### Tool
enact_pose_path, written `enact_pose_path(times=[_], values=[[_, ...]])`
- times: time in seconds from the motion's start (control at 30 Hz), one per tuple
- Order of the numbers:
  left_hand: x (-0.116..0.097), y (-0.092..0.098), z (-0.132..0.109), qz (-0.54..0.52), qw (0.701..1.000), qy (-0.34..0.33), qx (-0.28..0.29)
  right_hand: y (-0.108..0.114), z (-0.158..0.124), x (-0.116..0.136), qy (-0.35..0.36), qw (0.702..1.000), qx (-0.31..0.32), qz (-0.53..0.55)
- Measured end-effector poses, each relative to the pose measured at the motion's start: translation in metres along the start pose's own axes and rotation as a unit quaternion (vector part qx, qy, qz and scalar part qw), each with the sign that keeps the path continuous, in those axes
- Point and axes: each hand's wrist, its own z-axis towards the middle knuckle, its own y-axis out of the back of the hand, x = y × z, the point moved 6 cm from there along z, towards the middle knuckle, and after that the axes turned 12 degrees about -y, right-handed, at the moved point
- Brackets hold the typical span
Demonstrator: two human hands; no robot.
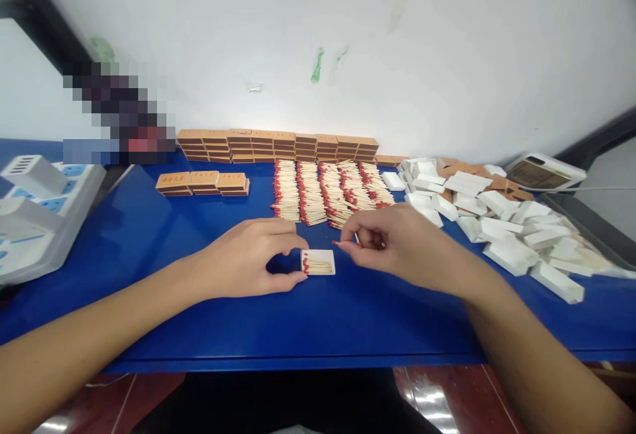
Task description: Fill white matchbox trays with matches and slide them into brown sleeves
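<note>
My left hand [253, 255] pinches the left end of a small white matchbox tray [325, 254] between thumb and fingers. Several red-headed matches [318, 266] lie inside, heads toward my left hand. Just right of the tray, my right hand [382, 238] is closed in a pinch on a match [336, 243], its red tip poking out past the fingertips; most of its stick is hidden. Behind both hands, loose matches [311, 195] lie in several columns on the blue table [238, 328].
Stacked matchboxes [278, 146] line the wall, with a smaller group of matchboxes [203, 183] at the left. White trays [517, 248] heap up at right among brown sleeves [467, 169]. A power strip [54, 222] sits far left, a white boxy device [546, 172] far right.
</note>
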Motion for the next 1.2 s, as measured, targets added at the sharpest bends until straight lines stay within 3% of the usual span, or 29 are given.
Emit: enact_pose_path(times=[0.13, 0.2, 0.3, 0.43, 0.53, 0.67, 0.93, 1.2], values=[[0.001, 0.0, 0.0, -0.006, 1.0, 0.005, 0.001, -0.031, 0.005, 0.018, 0.041, 0.999, 0.0, -0.018], [0.001, 0.0, 0.0, -0.007, 1.0, 0.007, 0.001, -0.036, 0.007, 0.019, 0.043, 0.999, -0.001, -0.025], [0.002, 0.002, -0.001, -0.002, 1.0, 0.008, 0.001, -0.019, 0.007, 0.011, 0.028, 0.998, -0.048, -0.017], [0.001, 0.003, -0.001, 0.009, 1.0, 0.003, -0.003, 0.014, 0.007, -0.012, -0.058, 0.991, -0.102, -0.069], [0.001, 0.003, -0.001, 0.013, 1.0, 0.001, -0.003, 0.02, 0.01, -0.023, -0.121, 0.981, -0.088, -0.125], [0.001, 0.003, -0.001, 0.018, 1.0, 0.007, -0.001, 0.011, 0.014, -0.029, -0.154, 0.971, -0.058, -0.171], [0.001, 0.002, -0.002, 0.017, 1.0, 0.008, 0.006, -0.004, 0.016, -0.029, -0.158, 0.968, -0.016, -0.193], [0.001, 0.002, -0.002, 0.017, 1.0, 0.009, 0.009, -0.012, 0.015, -0.018, -0.106, 0.986, 0.01, -0.127]])
